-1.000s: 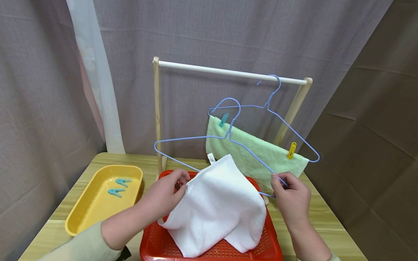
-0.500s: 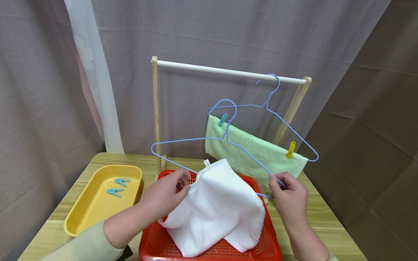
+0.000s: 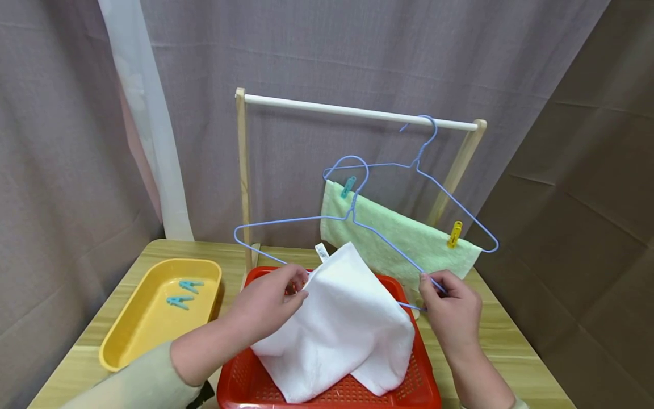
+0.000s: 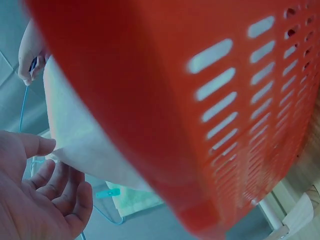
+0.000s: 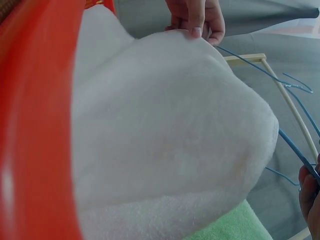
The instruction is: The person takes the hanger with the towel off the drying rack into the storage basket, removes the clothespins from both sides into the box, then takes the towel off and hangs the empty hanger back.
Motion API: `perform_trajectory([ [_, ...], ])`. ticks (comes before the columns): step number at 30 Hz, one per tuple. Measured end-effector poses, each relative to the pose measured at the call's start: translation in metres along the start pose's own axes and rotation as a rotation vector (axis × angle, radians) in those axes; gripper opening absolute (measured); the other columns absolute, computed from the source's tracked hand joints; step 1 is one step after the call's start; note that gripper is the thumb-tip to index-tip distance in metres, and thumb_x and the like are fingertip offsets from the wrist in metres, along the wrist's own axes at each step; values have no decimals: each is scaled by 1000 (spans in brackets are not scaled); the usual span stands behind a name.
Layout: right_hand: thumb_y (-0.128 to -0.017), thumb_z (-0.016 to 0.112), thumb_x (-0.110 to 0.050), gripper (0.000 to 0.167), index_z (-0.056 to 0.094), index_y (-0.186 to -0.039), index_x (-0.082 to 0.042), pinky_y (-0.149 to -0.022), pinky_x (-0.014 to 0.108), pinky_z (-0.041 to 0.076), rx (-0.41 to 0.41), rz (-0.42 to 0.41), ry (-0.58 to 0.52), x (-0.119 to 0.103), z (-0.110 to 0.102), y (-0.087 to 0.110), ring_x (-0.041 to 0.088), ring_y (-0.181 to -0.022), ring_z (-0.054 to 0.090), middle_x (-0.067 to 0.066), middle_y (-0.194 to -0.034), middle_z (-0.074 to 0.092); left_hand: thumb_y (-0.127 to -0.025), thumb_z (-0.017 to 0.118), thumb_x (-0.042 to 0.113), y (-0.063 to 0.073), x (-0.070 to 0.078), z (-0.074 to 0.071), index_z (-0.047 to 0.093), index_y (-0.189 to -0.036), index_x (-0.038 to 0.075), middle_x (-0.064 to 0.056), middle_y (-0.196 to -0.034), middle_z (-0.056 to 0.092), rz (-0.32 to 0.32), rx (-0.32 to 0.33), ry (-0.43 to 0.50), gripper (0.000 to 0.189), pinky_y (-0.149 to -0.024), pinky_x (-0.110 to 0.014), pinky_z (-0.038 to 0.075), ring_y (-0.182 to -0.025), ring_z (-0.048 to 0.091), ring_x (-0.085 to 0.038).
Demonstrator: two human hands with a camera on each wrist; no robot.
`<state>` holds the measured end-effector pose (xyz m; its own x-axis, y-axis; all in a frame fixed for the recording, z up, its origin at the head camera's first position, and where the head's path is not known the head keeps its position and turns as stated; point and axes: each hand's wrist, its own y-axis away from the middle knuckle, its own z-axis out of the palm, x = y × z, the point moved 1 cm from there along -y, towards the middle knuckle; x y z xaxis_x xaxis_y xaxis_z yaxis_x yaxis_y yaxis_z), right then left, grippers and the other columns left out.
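A white towel point(image 3: 352, 324) hangs draped over the lower bar of a blue wire hanger point(image 3: 351, 207), above a red plastic basket point(image 3: 431, 386). My left hand point(image 3: 271, 301) pinches the towel's left edge near the bar between thumb and fingers; the right wrist view shows its thumb on the cloth point(image 5: 175, 110). With my right hand point(image 3: 456, 309) I grip the hanger's right corner, holding it tilted over the basket. A small white label point(image 3: 322, 252) sticks up from the towel's back edge. The towel's lower part lies in the basket.
Behind stands a wooden rack with a white rod point(image 3: 327, 106). A second blue hanger point(image 3: 419, 162) hangs there with a green towel point(image 3: 403, 236), held by a teal clothespin point(image 3: 348, 187) and a yellow one point(image 3: 455, 234). A yellow tray point(image 3: 138, 335) at left holds two teal clothespins point(image 3: 177, 301).
My left hand has moved slightly right along the towel's edge toward the hanger bar. The hanger has shifted a little left in view; my right hand keeps its grip.
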<state>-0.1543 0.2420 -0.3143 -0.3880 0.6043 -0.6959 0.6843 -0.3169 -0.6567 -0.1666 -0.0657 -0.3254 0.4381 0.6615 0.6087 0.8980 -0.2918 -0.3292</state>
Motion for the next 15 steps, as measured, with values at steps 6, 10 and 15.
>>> perform_trajectory([
  [6,-89,71,-6,20,69,-69,-7,-43,19,38,-3,2,-2,-1,0,0,5,-48,47,-8,-51,54,-92,69,21,-2,1,2,61,-104,23,18,-85,61,4,-30,-16,14,-71,-26,51,-78,58,-2],
  [10,-88,71,-5,20,68,-68,-7,-44,18,38,-3,-3,-3,-1,0,0,5,-48,47,-8,-51,54,-93,69,21,-2,1,2,61,-105,22,17,-85,61,-2,-42,-26,14,-70,-27,51,-78,58,-3],
  [15,-87,71,-3,21,68,-67,-8,-44,17,37,3,-15,-1,0,1,0,4,-47,46,-8,-49,53,-93,69,19,-2,1,2,61,-105,21,15,-87,62,0,-49,-40,15,-71,-27,51,-80,59,-4],
])
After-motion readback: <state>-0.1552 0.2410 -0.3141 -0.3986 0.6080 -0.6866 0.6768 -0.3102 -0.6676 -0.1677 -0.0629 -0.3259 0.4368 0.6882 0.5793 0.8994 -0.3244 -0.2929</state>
